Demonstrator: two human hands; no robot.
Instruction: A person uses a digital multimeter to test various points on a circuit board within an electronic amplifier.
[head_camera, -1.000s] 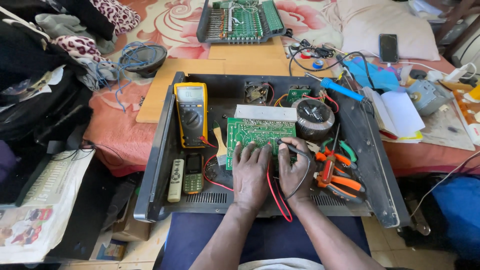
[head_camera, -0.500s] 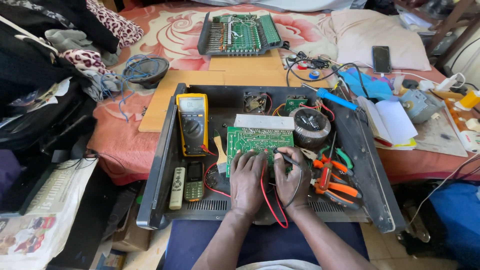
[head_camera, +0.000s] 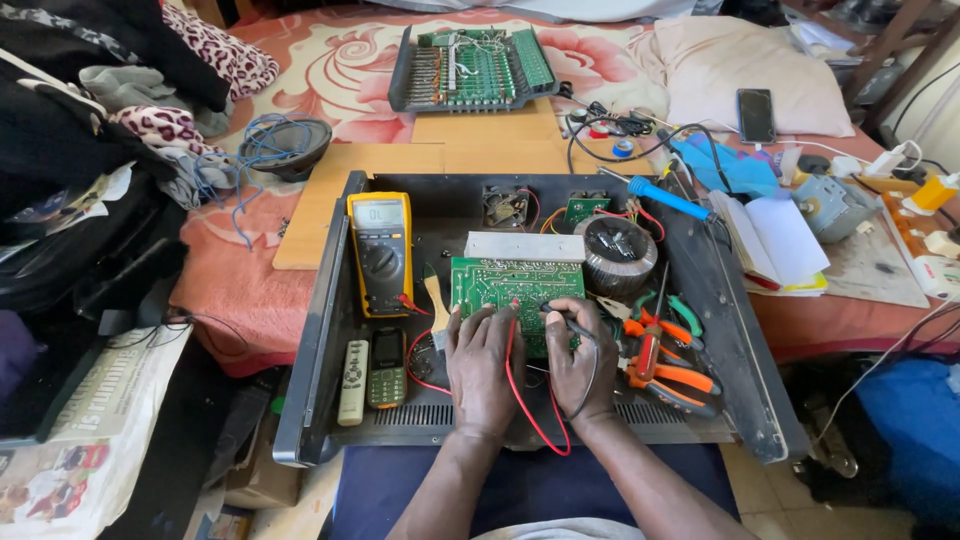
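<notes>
Both hands sit at the centre of the frame on the lower edge of a green circuit board (head_camera: 515, 290). The left hand (head_camera: 484, 365) pinches the red probe lead (head_camera: 513, 370) between its fingers, tip pressed to the board; the right hand (head_camera: 581, 360) pinches the black probe lead (head_camera: 590, 355) the same way, its fingers curled around it. The likeliest slip, as I judge it, is a probe tip skating off its solder point and bridging two neighbouring pads, since the tips stand close together and the board seems to rest loose rather than clamped. The leads also loop under the wrists and could drag the yellow multimeter (head_camera: 380, 250), left of the board. The open black metal chassis (head_camera: 745, 400) acts as the container here: it holds the board, the multimeter, a toroidal transformer (head_camera: 620, 255) to the right, orange-handled pliers (head_camera: 670, 375) at lower right, and a white remote (head_camera: 352, 382) beside a small green phone (head_camera: 387, 367) at lower left. Loose steel tools so near bare parts could short something.
</notes>
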